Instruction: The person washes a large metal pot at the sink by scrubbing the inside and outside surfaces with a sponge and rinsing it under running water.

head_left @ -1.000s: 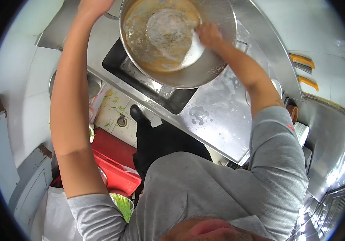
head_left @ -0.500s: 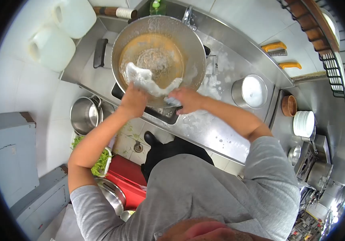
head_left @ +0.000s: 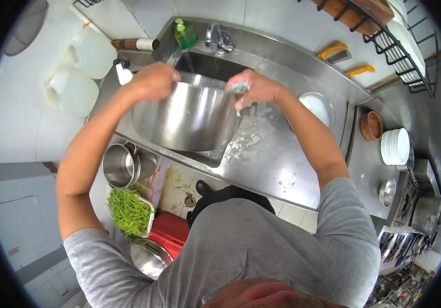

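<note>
A large steel pot is tipped away from me over the sink, its bottom and outer wall toward me. My left hand is closed on the pot's left upper edge. At the right upper edge, my right hand is closed on the pot, with a greenish-white scrubbing pad pinched against it. The pot's inside is mostly hidden. Beyond it stand the faucet and a green soap bottle.
Right of the pot, the wet steel counter carries a round pan of white suds. Yellow-handled knives hang behind it. White plates are stacked farther right. Below left are steel pots and cut greens.
The pot was upright with brownish, sudsy insides showing and both hands at its near rim. It is now tipped away over the sink, with the hands at its left and right edges.
</note>
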### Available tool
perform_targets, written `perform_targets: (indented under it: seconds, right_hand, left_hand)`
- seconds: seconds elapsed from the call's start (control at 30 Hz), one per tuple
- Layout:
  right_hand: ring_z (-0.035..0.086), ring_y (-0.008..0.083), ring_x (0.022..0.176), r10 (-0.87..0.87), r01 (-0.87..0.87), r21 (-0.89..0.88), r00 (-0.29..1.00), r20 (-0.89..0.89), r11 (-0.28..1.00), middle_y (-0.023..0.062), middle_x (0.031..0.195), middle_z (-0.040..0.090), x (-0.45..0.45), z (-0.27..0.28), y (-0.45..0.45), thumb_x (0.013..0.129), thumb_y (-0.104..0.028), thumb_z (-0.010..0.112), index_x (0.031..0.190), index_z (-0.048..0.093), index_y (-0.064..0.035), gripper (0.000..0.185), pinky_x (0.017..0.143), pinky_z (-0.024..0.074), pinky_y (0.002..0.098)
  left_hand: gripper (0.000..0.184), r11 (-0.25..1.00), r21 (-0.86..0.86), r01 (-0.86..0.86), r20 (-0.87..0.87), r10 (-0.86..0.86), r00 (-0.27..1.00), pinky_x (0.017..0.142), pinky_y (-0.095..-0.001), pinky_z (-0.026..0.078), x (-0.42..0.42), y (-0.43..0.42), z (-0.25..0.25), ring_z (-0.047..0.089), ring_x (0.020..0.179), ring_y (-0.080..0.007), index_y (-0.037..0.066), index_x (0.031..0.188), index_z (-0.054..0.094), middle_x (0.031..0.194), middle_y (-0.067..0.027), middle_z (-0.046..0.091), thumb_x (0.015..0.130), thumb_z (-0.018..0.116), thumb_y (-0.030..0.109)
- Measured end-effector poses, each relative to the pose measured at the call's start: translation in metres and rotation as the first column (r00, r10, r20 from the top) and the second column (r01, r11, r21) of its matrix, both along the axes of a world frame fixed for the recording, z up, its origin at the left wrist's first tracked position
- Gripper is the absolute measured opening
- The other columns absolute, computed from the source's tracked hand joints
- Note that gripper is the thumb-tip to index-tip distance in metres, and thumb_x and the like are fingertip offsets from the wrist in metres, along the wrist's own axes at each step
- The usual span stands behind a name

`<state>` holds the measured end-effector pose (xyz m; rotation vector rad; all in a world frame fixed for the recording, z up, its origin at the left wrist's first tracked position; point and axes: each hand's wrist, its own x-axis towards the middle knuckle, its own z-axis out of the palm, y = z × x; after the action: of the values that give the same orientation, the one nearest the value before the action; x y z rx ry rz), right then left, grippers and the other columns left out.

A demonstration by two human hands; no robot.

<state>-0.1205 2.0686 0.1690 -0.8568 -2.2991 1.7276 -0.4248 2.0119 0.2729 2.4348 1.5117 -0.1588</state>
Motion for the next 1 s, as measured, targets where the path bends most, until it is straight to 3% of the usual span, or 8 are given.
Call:
perform_targets:
  seconds: [0.1,0.23,0.37,0.43,0.6,0.77,0.93,1.0]
  right_hand:
    - [0.066,0.019,0.097,-0.353,0.347,-0.06,0.92,-0.172,0.936,0.0078,0.107,0.072,0.009,-0.012,0.023,0.066,-0.006,0.089,0.119,0.07,-0.0048,0.056,0.087,0.0536,0.0314]
    - [0.07,0.0216,0.09,-0.757,0.587,-0.478,0.504,-0.415,0.653,0.0139,0.107,0.071,0.026,-0.042,0.028,0.075,-0.005,0.085,0.127,0.059,0.0047,0.059,0.076,0.0575,0.0325]
    - [0.071,0.0237,0.088,-0.886,0.803,-0.382,0.381,-0.263,0.458,0.0164,0.106,0.071,0.096,-0.044,-0.005,0.078,-0.005,0.083,0.126,0.059,0.0041,0.055,0.065,0.0593,0.0342]
    - [0.071,0.0199,0.084,-0.905,0.908,-0.056,0.406,-0.13,0.415,0.0145,0.101,0.071,0.137,-0.03,-0.034,0.082,-0.011,0.082,0.126,0.06,0.0034,0.051,0.065,0.0588,0.0309]
    - [0.072,0.0348,0.093,-0.837,0.471,0.721,0.466,0.285,0.508,0.0238,0.095,0.072,0.207,-0.048,-0.065,0.081,-0.02,0.078,0.119,0.061,0.0007,0.046,0.081,0.0573,0.0455]
    - [0.067,0.043,0.103,-0.753,0.319,0.697,0.434,0.494,0.642,0.0267,0.107,0.07,0.213,-0.094,-0.068,0.083,-0.011,0.068,0.11,0.062,-0.0005,0.029,0.092,0.0532,0.0501]
    - [0.064,0.0393,0.113,-0.467,0.044,0.492,0.396,0.79,0.87,0.0226,0.121,0.067,0.214,-0.12,-0.053,0.082,-0.011,0.066,0.113,0.063,-0.0014,0.032,0.096,0.0532,0.0475]
    - [0.066,0.0395,0.108,-0.672,0.181,0.703,0.526,0.522,0.688,0.0217,0.116,0.069,0.195,-0.087,-0.059,0.083,-0.016,0.07,0.113,0.066,-0.0026,0.032,0.093,0.0541,0.0467]
  left_hand:
    - [0.034,0.987,-0.117,-0.111,0.142,0.128,0.982,0.078,-0.0403,0.052,-0.011,0.034,0.011,0.067,0.081,-0.0317,-0.007,0.092,0.069,0.084,-0.0265,0.069,0.069,0.044,-0.008]
    - [0.033,0.931,-0.185,-0.314,0.173,0.346,0.922,0.085,-0.0408,0.052,-0.01,0.044,0.03,0.069,0.091,-0.0319,-0.004,0.099,0.071,0.093,-0.0226,0.072,0.078,0.045,-0.005]
    - [0.032,0.889,-0.289,-0.355,0.264,0.43,0.863,0.072,-0.0363,0.053,-0.011,0.059,0.039,0.065,0.074,-0.0209,-0.002,0.098,0.071,0.082,-0.0116,0.069,0.078,0.046,-0.005]
    - [0.032,0.864,-0.347,-0.364,0.303,0.471,0.828,0.067,-0.034,0.052,-0.017,0.069,0.032,0.063,0.07,-0.0195,-0.004,0.1,0.07,0.08,-0.011,0.068,0.078,0.047,-0.005]
    - [0.036,0.854,-0.354,-0.381,0.267,0.483,0.834,0.065,-0.0328,0.051,-0.017,0.086,0.007,0.063,0.069,-0.0193,-0.007,0.111,0.067,0.08,-0.0114,0.067,0.081,0.047,-0.005]
    - [0.037,0.835,-0.383,-0.395,0.309,0.519,0.797,0.058,-0.0342,0.044,-0.007,0.096,-0.046,0.056,0.066,-0.0166,-0.005,0.109,0.066,0.078,-0.0066,0.063,0.077,0.048,-0.006]
    - [0.048,0.791,-0.418,-0.446,0.242,0.571,0.785,0.076,-0.0379,0.051,0.001,0.101,-0.104,0.065,0.09,-0.0274,-0.006,0.126,0.063,0.105,-0.0173,0.068,0.08,0.051,-0.005]
    - [0.048,0.766,-0.438,-0.472,0.269,0.612,0.744,0.079,-0.0389,0.053,-0.006,0.103,-0.123,0.067,0.095,-0.0307,-0.005,0.127,0.063,0.11,-0.0198,0.069,0.08,0.051,-0.005]
